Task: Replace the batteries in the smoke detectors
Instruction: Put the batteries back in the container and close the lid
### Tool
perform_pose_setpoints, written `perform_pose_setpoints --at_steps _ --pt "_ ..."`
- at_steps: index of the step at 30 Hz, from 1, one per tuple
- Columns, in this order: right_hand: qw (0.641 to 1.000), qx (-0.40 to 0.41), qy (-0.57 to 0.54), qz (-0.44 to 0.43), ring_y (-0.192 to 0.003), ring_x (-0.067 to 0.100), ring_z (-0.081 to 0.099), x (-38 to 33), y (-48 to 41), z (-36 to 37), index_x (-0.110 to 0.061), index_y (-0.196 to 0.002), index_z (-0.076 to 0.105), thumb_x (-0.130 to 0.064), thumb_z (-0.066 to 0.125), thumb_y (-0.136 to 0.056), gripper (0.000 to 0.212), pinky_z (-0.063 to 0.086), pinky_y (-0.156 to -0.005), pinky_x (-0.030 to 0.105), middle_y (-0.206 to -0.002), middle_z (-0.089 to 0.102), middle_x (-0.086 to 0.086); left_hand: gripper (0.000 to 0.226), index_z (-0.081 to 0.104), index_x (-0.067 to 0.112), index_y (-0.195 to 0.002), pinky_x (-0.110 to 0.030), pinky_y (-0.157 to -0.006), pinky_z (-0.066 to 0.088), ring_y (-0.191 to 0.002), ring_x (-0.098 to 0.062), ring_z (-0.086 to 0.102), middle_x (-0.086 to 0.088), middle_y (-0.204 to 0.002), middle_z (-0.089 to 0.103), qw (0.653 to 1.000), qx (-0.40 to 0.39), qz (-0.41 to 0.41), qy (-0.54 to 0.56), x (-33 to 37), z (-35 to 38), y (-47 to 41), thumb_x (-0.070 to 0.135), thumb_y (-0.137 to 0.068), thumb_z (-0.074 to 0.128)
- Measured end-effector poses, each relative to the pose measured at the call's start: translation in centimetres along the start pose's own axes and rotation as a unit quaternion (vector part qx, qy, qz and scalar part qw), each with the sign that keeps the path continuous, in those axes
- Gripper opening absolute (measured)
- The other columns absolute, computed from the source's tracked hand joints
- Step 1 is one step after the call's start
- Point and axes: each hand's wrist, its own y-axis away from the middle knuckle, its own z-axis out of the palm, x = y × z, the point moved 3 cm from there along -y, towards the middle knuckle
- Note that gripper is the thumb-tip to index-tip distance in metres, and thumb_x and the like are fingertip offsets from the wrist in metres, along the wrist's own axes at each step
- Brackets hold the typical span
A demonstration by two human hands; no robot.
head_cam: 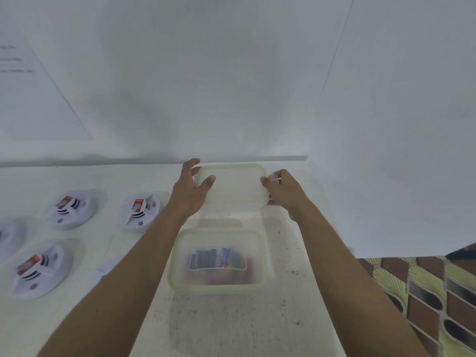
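Gripping translucent, round-cornered plastic lid by its short ends, left hand and right hand apart, long axis left-right.

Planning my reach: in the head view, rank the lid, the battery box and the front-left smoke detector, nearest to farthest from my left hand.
1. lid, back centre, held by the left hand.
2. battery box, centre, nearer you.
3. front-left smoke detector, far left.
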Motion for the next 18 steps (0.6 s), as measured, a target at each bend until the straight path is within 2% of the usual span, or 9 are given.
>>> perform_pose_setpoints --at_steps 2,5,9,12,16,18 --pt "0.998 0.039 0.037 -0.027 -0.087 0.009 0.056 -0.09 -0.04 -0.06 -0.018 -0.112 0.054 -0.036 0.061 -0.098 0.024 0.05 -0.084 0.033 -0.098 0.056 -0.007 0.058 0.039 0.031 -0.141 -0.036 -0.104 0.041 -0.121 -0.017 0.05 0.007 -0.132 0.054 0.999 0.037 0.001 0.006 -0.12 -0.35 -0.05 0.038 -0.092 0.068" --pt "0.996 0.075 0.035 -0.041 -0.085 0.005 0.052 0.03 -0.4 -0.35 -0.016 -0.116 0.057 -0.033 0.063 -0.098 0.026 0.04 -0.079 0.025 -0.093 0.052 -0.013 0.056 0.045 0.029 -0.139 -0.038 -0.105 0.043 -0.123 -0.016 0.054 0.008 -0.125 0.059 0.998 0.07 -0.001 0.005 -0.09 -0.64 -0.12 0.037 -0.089 0.071" --pt "0.996 0.082 0.024 -0.037 -0.093 0.013 0.057 -0.15 -0.58 -0.54 -0.014 -0.118 0.059 -0.032 0.064 -0.096 0.029 0.041 -0.075 0.024 -0.101 0.056 -0.006 0.058 0.05 0.027 -0.136 -0.031 -0.103 0.044 -0.124 -0.01 0.053 0.008 -0.129 0.06 0.998 0.065 -0.016 0.024 -0.03 -0.48 -0.31 0.04 -0.085 0.075" --pt "0.997 0.073 0.024 -0.031 -0.097 0.016 0.057 0.14 -0.52 -0.5 -0.015 -0.12 0.058 -0.035 0.064 -0.097 0.031 0.042 -0.08 0.027 -0.106 0.056 -0.002 0.059 0.052 0.026 -0.134 -0.03 -0.103 0.042 -0.123 -0.008 0.051 0.012 -0.126 0.057 0.998 0.053 -0.019 0.018 -0.35 -0.01 -0.38 0.042 -0.083 0.077" --pt "0.999 0.041 -0.014 -0.015 -0.09 0.017 0.06 0.54 -0.36 -0.43 -0.015 -0.12 0.054 -0.035 0.063 -0.098 0.031 0.051 -0.075 0.027 -0.108 0.059 0.002 0.056 0.053 0.028 -0.133 -0.04 -0.105 0.045 -0.121 -0.019 0.054 0.007 -0.127 0.054 0.999 0.022 -0.024 -0.003 -0.68 0.29 -0.33 0.048 -0.084 0.073" --pt "0.999 0.03 -0.038 -0.005 -0.098 0.019 0.062 0.52 -0.28 -0.38 -0.015 -0.117 0.052 -0.031 0.063 -0.099 0.027 0.055 -0.073 0.027 -0.116 0.058 0.004 0.056 0.052 0.031 -0.133 -0.044 -0.103 0.047 -0.12 -0.022 0.055 0.002 -0.133 0.054 1.0 0.003 -0.03 -0.008 -0.8 0.3 -0.45 0.051 -0.085 0.071"
